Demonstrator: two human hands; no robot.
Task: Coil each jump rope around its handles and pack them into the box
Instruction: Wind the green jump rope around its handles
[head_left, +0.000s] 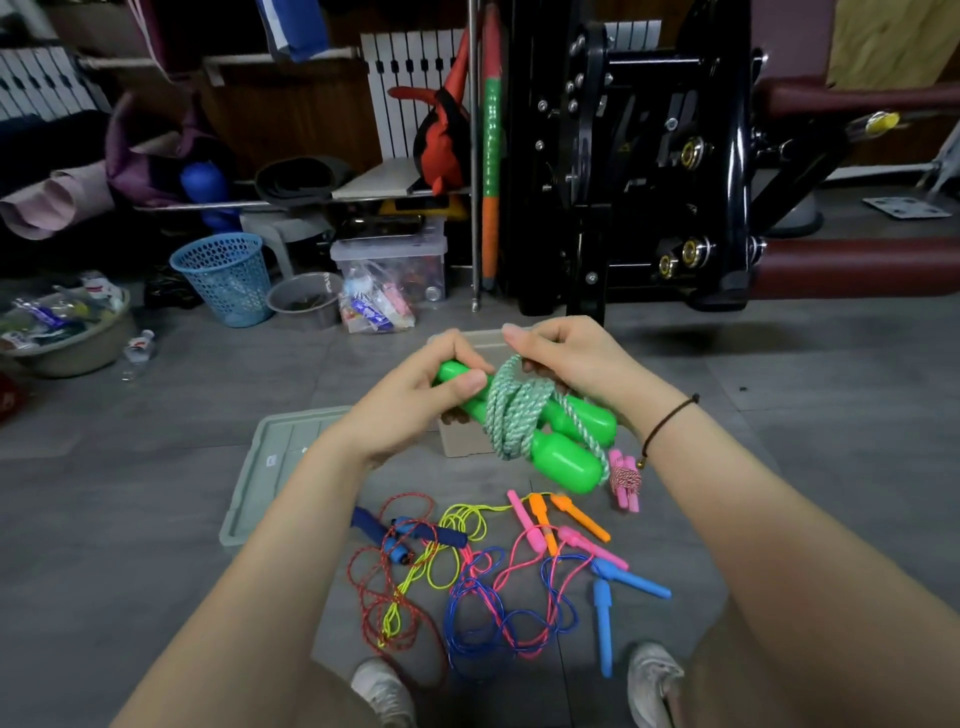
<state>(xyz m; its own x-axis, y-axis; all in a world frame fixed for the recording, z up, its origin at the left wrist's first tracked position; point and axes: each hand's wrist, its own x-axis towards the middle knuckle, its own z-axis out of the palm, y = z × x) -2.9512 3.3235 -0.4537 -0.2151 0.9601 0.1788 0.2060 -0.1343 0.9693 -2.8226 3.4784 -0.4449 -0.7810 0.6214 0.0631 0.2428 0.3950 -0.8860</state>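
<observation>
- A pair of green handles (563, 457) is held side by side above the box (460, 444), with a pale green rope (514, 410) wound around their middle.
- The far ends of the handles are gripped by the left hand (415, 400), its fingers curled around them.
- A loop at the top of the coil is pinched by the right hand (566, 358).
- A small pink rope (625, 479), coiled on its handles, is seen on the floor just right of the box.
- The lid (270, 467) is laid flat to the left of the box.
- Dark blue handles (449, 535), orange handles (579, 515) and light blue handles (602, 623) are spread among tangled cords (483, 587) on the floor in front of the box, nearer the person.
</observation>
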